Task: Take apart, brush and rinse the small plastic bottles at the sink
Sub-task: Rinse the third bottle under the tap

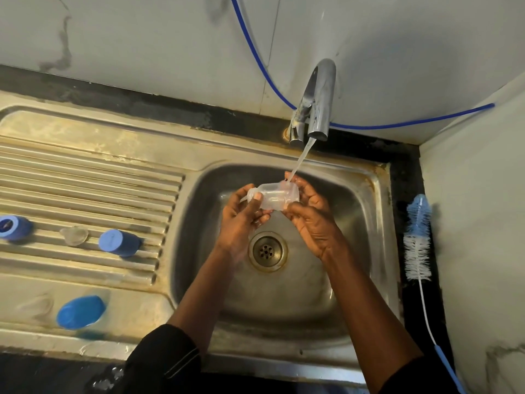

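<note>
Both gripping: our left hand [241, 223] and right hand [314, 223] curl round the bottle [272, 197], sideways mid-frame, so tap water [301, 157] seemingly rinses it.

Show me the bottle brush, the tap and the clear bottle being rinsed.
bottle brush [417, 245]: head view, on its bristles.
tap [319, 109]: head view, on its spout.
clear bottle [275, 196]: head view, on its side wall.

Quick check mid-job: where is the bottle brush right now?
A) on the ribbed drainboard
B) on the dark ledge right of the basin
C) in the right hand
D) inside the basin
B: the bottle brush lies on the dark ledge right of the sink, while the left hand and right hand both hold the clear bottle under the stream from the tap.
</note>
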